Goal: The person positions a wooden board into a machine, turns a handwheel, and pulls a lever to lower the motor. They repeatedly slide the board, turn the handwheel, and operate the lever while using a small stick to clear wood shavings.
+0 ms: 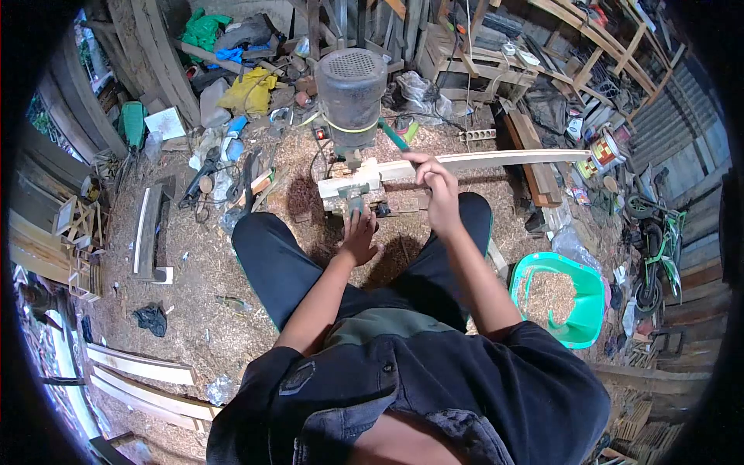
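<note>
A pale wooden bar [488, 160] lies across a machine with an upright grey motor [351, 97], with a squared pale block [341, 186] at its left end. My right hand [440, 194] is above the bar, its fingers curled around the lower end of a green handle [394, 136] that slants up toward the motor. My left hand [358, 236] reaches to the near side of the block, fingers stretched and spread against a grey-green metal clamp [355, 192]. Both knees stand on either side of the machine.
Wood shavings cover the floor. A green tub [595, 298] holding shavings stands at my right, and a power strip [477, 135] lies behind the bar. Brown planks [535, 167] lie under the bar's right part. Curved pale boards [147, 368] rest at lower left.
</note>
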